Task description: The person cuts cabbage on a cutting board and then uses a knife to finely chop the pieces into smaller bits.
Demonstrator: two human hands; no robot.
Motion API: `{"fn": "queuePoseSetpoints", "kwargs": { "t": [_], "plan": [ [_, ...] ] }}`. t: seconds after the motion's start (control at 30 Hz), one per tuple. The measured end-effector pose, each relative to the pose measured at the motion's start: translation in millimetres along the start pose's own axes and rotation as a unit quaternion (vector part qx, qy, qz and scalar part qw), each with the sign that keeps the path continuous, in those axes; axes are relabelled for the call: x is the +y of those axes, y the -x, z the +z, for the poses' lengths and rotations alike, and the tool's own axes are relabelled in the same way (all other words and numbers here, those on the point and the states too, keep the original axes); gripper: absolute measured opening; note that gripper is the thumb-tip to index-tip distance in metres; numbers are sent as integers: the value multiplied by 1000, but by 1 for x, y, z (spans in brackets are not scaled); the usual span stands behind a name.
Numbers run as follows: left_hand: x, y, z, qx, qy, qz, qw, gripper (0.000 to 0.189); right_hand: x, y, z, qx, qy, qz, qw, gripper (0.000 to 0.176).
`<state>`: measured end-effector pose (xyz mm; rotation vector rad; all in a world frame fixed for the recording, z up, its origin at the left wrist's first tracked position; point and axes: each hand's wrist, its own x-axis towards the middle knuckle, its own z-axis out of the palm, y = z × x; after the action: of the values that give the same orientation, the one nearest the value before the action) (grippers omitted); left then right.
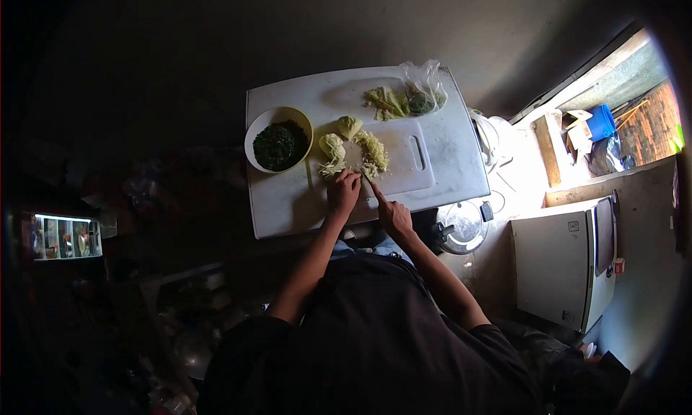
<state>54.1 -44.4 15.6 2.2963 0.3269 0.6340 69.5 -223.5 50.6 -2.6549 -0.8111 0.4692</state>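
Closest to me is the dark shirt (375, 328), with two bare arms reaching out from it. The left hand (344, 192) is curled down on the cabbage wedge (333, 150) and pins it to the white cutting board (414, 159). The right hand (394, 215) is clenched around a knife (366, 177), and its blade is just beside the left fingers.

I think the cabbage is light and crisp. Its layers are loose, so it can slide apart. It is best held from the top, with fingertips tucked away from the blade. The cabbage shreds (373, 154) look soft and easy to scatter.

The near edge of the white table (288, 210) is right by the wrists. There is bare board to the right. A bowl of chopped greens (249, 143) sits close on the left. Farther off, cabbage leaves (386, 101) and a plastic bag (427, 87) lie near the far edge.
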Motion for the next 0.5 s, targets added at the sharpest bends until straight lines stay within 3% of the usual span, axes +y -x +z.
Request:
{"fn": "queuePoseSetpoints", "kwargs": {
  "t": [0.23,0.27,0.33,0.37,0.43,0.5],
  "plan": [
    [-1,-1,-2,2,20,7,1000,9,11,-3,36,90,-36,-49,994,68],
    [-2,0,-1,1,21,9,1000,9,13,-6,38,91,-36,-48,994,68],
    [-2,1,-2,16,36,-7,999,9,-9,-14,8,-1,-88,43,995,68],
    [-2,1,-2,15,37,-6,999,9,-5,-19,10,1,-88,44,995,68],
    [-2,1,-1,16,8,-5,1000,7,6,-26,14,43,-197,-51,978,67],
    [-2,0,2,26,7,11,1000,7,10,-22,11,32,-159,-35,986,67]
  ]
}}
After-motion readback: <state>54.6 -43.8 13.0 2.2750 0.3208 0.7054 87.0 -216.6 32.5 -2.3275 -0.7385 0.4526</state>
